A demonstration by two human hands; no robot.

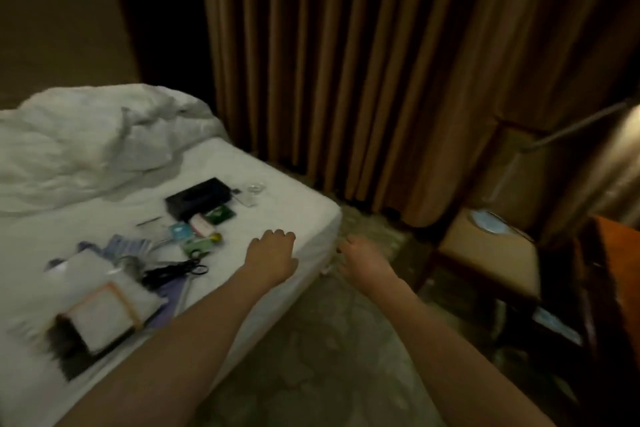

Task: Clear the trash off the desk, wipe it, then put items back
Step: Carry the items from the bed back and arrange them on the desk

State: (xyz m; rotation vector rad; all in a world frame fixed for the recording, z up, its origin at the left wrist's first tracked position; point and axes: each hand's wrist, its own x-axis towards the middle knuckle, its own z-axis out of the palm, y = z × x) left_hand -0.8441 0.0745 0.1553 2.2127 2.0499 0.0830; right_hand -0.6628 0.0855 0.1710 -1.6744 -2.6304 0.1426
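You had brown curtains (363,62) hanging behind the bed (294,204), a crumpled white duvet (86,146) heaped at its far end, and a chair (491,253) with a blue mask (490,221) on its seat.

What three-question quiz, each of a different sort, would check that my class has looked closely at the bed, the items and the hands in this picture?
1. True or false: the left hand grips the scissors.
2. Multiple choice: the black box lies on A) the chair seat, B) the white bed sheet, C) the carpet.
3. Fill the gap: the blue face mask lies on the seat of the ____.

Key
1. False: the left hand is over the sheet near the bed's corner, apart from the scissors, holding nothing.
2. B.
3. chair, to the right of the bed; the right hand hangs over the carpet, holding nothing.
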